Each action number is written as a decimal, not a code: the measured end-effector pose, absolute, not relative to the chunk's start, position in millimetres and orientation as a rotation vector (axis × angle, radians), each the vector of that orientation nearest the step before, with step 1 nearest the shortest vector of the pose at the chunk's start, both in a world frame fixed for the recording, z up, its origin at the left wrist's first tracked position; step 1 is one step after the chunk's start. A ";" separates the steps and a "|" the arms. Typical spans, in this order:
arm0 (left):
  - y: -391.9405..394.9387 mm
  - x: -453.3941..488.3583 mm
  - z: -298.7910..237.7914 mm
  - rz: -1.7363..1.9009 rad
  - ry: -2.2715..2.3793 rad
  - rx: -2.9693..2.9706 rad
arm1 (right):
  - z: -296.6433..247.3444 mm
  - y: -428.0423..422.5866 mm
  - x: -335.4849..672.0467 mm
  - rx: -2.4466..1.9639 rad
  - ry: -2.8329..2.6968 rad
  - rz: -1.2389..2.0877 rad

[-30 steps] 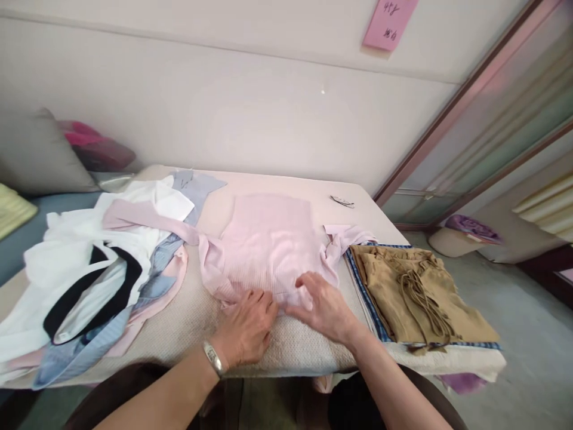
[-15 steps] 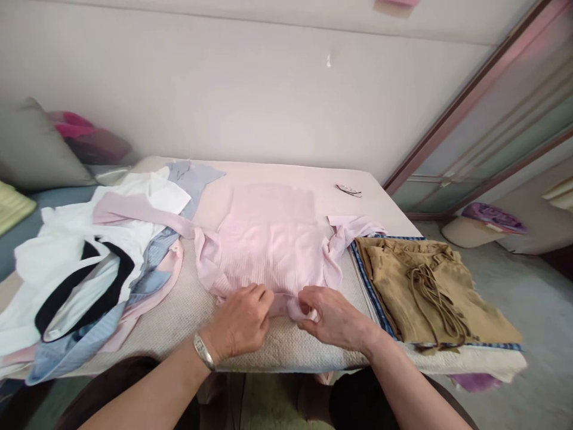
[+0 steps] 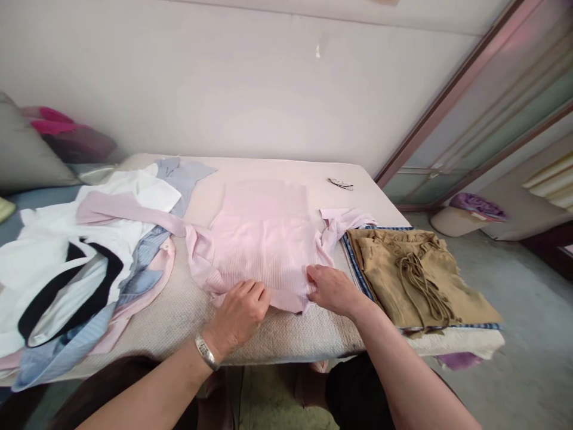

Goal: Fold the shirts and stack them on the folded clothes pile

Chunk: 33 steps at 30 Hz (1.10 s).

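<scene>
A pale pink ribbed sweater (image 3: 264, 245) lies spread in front of me, its near edge towards my knees. One sleeve stretches left onto a heap of clothes, and the other lies bunched at the right. My left hand (image 3: 242, 310), with a silver bracelet at the wrist, has its fingers curled over the sweater's near edge. At the near right side of the sweater, my right hand (image 3: 333, 289) pinches the fabric between thumb and fingers. The fingertips of both hands are partly hidden.
On the left is a heap of white, blue and pink clothes (image 3: 102, 263). Folded brown trousers (image 3: 425, 280) with a drawstring top a stack at the right. Eyeglasses (image 3: 341, 184) lie near the back of the covered bed (image 3: 179, 328), beside the wall.
My right hand has moved slightly up and right along the sweater's near edge, which now lies flatter there. My left hand stays at the edge. The view has shifted slightly.
</scene>
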<state>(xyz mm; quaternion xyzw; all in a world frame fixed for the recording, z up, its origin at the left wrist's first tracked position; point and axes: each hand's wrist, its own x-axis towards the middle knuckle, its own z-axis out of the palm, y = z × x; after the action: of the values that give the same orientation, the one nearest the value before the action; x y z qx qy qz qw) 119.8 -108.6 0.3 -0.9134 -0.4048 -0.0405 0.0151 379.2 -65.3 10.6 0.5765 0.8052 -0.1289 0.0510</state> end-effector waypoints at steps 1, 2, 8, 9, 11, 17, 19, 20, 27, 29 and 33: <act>-109.2 118.7 1.1 -0.115 -1.272 -2.870 | 11.3 -64.5 379.6 1.763 2.430 -0.406; -109.7 117.6 1.9 -0.098 -1.281 -2.901 | 12.9 -63.9 379.9 1.779 2.411 -0.425; -106.0 112.5 6.9 -0.087 -1.381 -3.002 | 29.4 -69.0 371.0 1.651 2.588 -0.951; -103.6 112.6 6.9 -0.110 -1.431 -2.994 | 31.2 -71.3 368.0 1.580 2.615 -1.051; -97.3 113.3 5.8 -0.190 -1.575 -2.960 | 33.0 -76.4 362.0 1.508 2.664 -1.118; -78.5 112.8 5.0 -0.599 -1.863 -2.810 | 29.1 -83.8 348.1 1.568 2.817 -0.791; -79.5 112.5 6.5 -0.753 -1.841 -2.704 | 27.9 -81.4 345.9 1.677 2.770 -0.709; -82.2 113.1 6.9 -0.820 -1.794 -2.648 | 27.6 -79.5 345.2 1.740 2.745 -0.672; -114.4 134.9 -13.0 -0.600 -1.100 -2.992 | 26.6 -66.8 343.9 2.016 2.803 -0.560; -116.2 142.2 -21.1 -0.616 -1.225 -2.991 | 27.4 -64.2 342.9 2.096 2.825 -0.558; -108.1 153.3 -31.7 -0.914 -1.510 -2.997 | 32.3 -59.0 339.6 2.156 2.873 -0.605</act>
<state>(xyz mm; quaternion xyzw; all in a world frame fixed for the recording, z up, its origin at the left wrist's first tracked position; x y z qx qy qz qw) 153.3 -108.1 -31.7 -0.8496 -0.4279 -0.2590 -0.1674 339.6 -59.0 32.3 0.5735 0.7640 -0.1610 -0.2479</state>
